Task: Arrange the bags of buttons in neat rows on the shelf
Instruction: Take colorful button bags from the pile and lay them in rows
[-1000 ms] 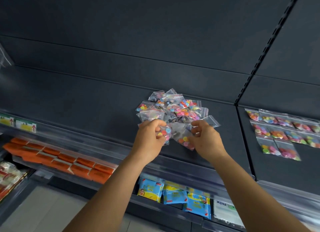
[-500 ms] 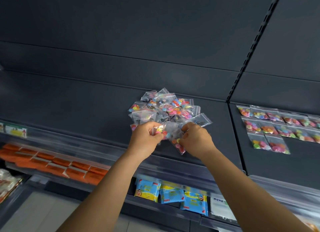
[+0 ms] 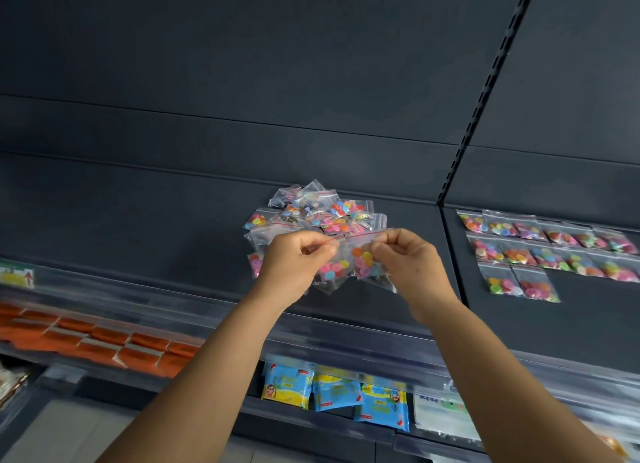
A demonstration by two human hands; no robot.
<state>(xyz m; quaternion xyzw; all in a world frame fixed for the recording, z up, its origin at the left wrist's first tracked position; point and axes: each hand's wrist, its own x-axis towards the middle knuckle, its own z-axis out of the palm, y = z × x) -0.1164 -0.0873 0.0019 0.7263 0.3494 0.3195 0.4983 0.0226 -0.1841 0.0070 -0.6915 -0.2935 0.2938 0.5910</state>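
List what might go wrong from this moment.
Both hands, left hand and right hand, pinch only the top edge of the held bags, so one may slip from the grip. A dropped bag could land on the loose pile. Carrying them right could disturb the neat rows.

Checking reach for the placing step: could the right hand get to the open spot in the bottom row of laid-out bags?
Probably yes. The right hand pinches the held bags just left of the rows, and the bare shelf beside the bottom row has nothing across it.

Single head-worn view, close, facing forward and slightly down onto the shelf (image 3: 138,227).
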